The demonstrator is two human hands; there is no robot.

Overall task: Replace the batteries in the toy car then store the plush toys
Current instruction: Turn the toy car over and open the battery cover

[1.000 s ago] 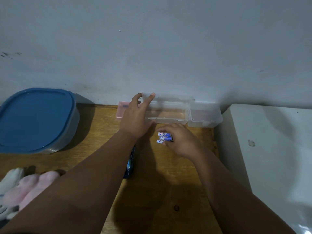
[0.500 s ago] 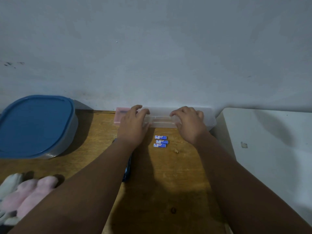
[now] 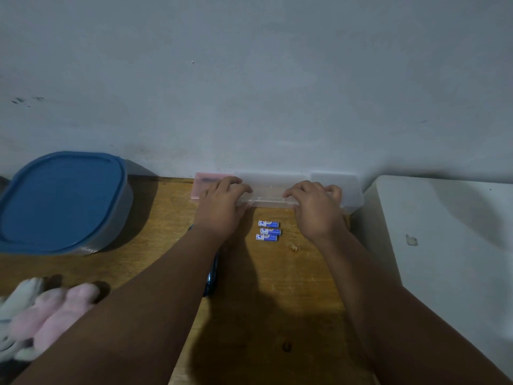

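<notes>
A clear plastic case (image 3: 273, 187) lies closed against the wall at the back of the wooden table (image 3: 155, 259). My left hand (image 3: 222, 207) presses on its left end and my right hand (image 3: 316, 209) on its right part, fingers curled over the lid's front edge. Three blue batteries (image 3: 268, 231) lie side by side on the table between my wrists. A dark blue object (image 3: 212, 276), perhaps the toy car, is mostly hidden under my left forearm. Pink and white plush toys (image 3: 41, 318) rest at the lower left.
A large tub with a blue lid (image 3: 59, 201) stands at the left rear. A pink flat item (image 3: 205, 182) sits beside the case's left end. A white surface (image 3: 449, 245) adjoins the table on the right. A small crumb (image 3: 294, 248) lies near the batteries.
The case's lid, open a second ago, is now down. My right hand left the batteries and moved onto the lid; both hands now press on the case.
</notes>
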